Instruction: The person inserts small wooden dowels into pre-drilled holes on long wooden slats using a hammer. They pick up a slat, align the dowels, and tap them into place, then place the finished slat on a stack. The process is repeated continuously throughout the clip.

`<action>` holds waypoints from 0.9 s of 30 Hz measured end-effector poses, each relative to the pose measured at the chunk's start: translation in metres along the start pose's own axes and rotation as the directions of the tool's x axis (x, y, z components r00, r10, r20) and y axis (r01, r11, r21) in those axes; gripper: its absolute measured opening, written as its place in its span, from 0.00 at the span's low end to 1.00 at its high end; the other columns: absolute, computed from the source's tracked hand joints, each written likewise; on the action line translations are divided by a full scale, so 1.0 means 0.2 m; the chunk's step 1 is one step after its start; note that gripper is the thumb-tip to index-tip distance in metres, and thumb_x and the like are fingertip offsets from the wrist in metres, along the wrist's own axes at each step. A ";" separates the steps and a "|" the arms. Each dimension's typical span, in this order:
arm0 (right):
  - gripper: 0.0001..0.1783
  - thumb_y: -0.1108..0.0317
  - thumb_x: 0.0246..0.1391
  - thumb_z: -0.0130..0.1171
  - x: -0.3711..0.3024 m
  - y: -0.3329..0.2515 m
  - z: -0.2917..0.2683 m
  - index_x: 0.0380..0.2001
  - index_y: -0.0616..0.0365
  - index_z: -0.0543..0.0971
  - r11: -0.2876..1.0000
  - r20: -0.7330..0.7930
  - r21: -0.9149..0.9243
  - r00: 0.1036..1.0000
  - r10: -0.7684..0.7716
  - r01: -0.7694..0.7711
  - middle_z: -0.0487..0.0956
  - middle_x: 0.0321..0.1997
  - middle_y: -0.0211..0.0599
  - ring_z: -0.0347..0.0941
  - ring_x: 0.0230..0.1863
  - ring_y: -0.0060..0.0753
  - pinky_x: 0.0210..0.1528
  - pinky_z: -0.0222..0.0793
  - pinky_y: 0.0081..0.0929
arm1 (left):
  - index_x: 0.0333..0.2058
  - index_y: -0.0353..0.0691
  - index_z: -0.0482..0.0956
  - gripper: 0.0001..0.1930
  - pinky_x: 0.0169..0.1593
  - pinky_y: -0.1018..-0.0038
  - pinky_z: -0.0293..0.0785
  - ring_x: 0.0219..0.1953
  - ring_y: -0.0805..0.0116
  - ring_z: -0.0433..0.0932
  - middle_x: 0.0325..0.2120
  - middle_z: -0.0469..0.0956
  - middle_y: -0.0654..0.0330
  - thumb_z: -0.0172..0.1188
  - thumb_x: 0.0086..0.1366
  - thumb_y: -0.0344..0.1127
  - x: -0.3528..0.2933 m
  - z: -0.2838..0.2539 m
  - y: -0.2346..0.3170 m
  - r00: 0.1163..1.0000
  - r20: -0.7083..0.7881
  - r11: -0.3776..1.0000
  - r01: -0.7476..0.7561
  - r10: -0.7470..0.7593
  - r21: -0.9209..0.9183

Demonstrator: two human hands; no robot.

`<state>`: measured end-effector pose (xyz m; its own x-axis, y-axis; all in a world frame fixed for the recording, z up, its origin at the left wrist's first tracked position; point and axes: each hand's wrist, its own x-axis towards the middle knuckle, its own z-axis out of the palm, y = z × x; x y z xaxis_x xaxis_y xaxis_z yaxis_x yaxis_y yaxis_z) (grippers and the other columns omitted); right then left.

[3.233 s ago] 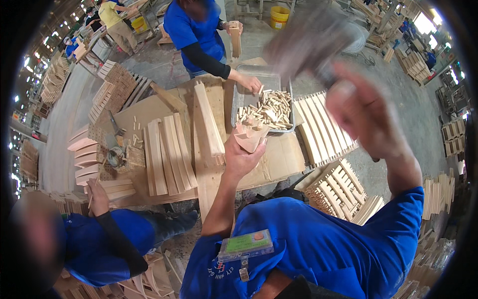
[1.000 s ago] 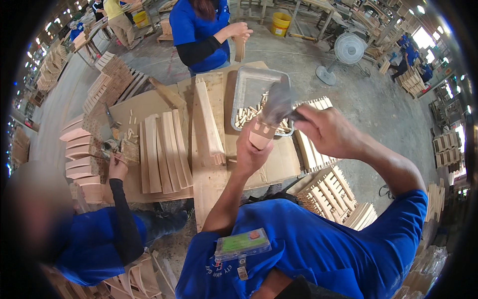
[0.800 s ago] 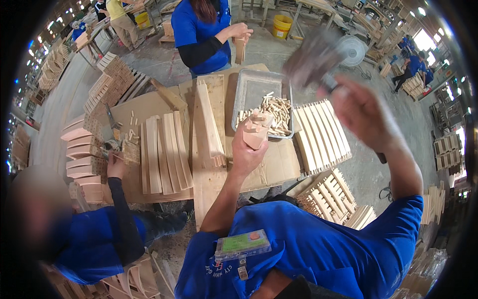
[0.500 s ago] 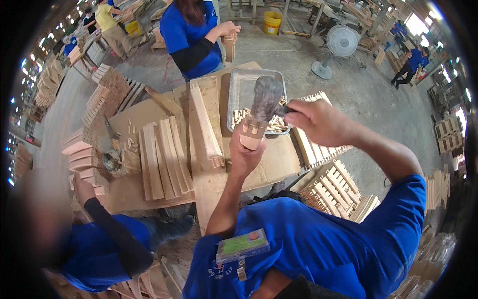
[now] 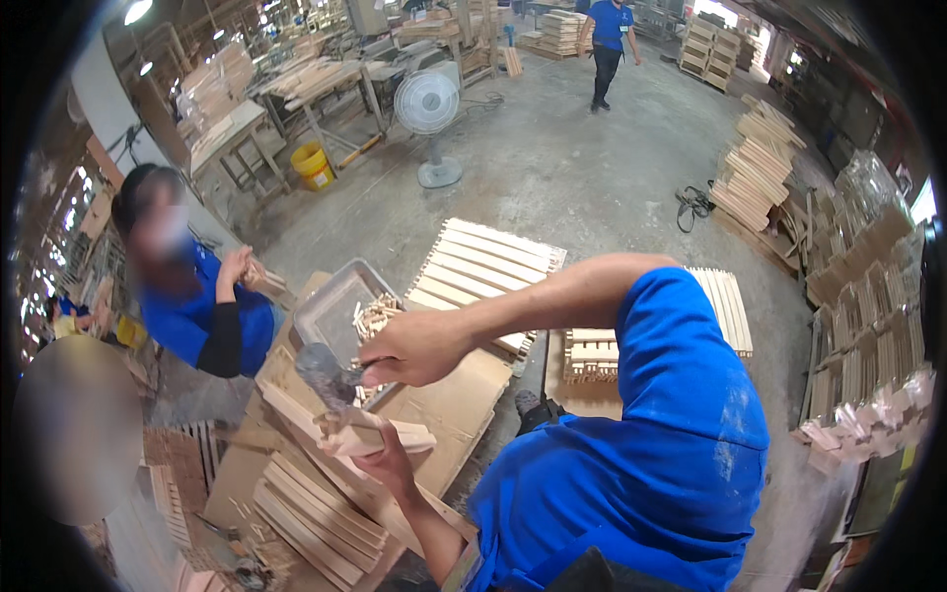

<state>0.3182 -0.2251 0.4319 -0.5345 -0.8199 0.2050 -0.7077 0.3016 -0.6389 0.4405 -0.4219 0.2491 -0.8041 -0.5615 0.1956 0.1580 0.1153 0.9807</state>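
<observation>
My right hand (image 5: 419, 347) is closed around the handle of a mallet with a dusty grey head (image 5: 324, 373). The mallet head is over the end of a pale wooden piece (image 5: 350, 435), close to it or touching; motion blur hides which. My left hand (image 5: 391, 464) grips that wooden piece from below, above the cardboard-covered table (image 5: 449, 400). Just beyond my right hand stands a grey plastic tray (image 5: 321, 308) with many short wooden dowels (image 5: 379, 316) in it.
Slatted wooden strips (image 5: 316, 518) lie on the table at the near left. Stacked slats (image 5: 483, 266) stand beyond my right forearm. A co-worker (image 5: 202, 296) holds wood at the left. A fan (image 5: 429, 118), a yellow bucket (image 5: 313, 165) and a walking person (image 5: 607, 44) are farther off.
The view has swung to the right, so the table and tray now sit farther left. The mallet and wooden piece stay in my hands; the piece now lies more level.
</observation>
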 end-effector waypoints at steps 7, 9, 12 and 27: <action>0.20 0.49 0.71 0.58 -0.46 0.07 -0.05 0.41 0.58 0.78 0.776 -0.033 0.540 0.913 0.406 -0.326 0.72 0.23 0.26 0.70 0.21 0.20 0.19 0.68 0.27 | 0.64 0.24 0.67 0.33 0.66 0.57 0.71 0.60 0.54 0.75 0.60 0.73 0.45 0.66 0.61 0.27 0.09 -0.04 -0.04 0.991 0.056 0.985 0.125 -0.119 -0.120; 0.19 0.51 0.68 0.63 -0.57 0.15 -0.02 0.42 0.58 0.77 0.771 -0.155 0.576 0.890 0.428 -0.271 0.72 0.25 0.23 0.69 0.24 0.16 0.21 0.66 0.24 | 0.61 0.26 0.70 0.30 0.65 0.52 0.74 0.57 0.54 0.78 0.56 0.75 0.47 0.65 0.60 0.27 0.17 -0.05 0.02 0.980 0.054 0.930 0.198 -0.190 -0.310; 0.21 0.56 0.64 0.70 -0.71 0.22 -0.04 0.47 0.60 0.76 0.663 -0.153 0.685 0.829 0.538 -0.303 0.75 0.33 0.25 0.69 0.35 0.16 0.34 0.69 0.22 | 0.54 0.33 0.72 0.24 0.58 0.51 0.81 0.43 0.59 0.81 0.41 0.79 0.52 0.68 0.61 0.34 0.26 -0.05 0.15 0.953 0.059 0.697 0.259 -0.298 -0.669; 0.53 0.56 0.41 0.86 -0.59 0.11 0.30 0.65 0.62 0.67 0.866 -0.424 0.492 0.892 0.157 0.082 0.77 0.58 0.45 0.74 0.59 0.36 0.61 0.71 0.33 | 0.40 0.35 0.79 0.10 0.36 0.67 0.82 0.29 0.65 0.79 0.29 0.79 0.59 0.63 0.67 0.36 0.05 0.22 -0.15 0.463 0.787 0.237 0.886 -0.408 -0.398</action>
<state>0.3931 -0.1506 0.3489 -0.7835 -0.4780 0.3971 -0.4294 -0.0454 -0.9020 0.4032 -0.3945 0.2221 -0.8877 0.3377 -0.3128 -0.4466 -0.7966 0.4074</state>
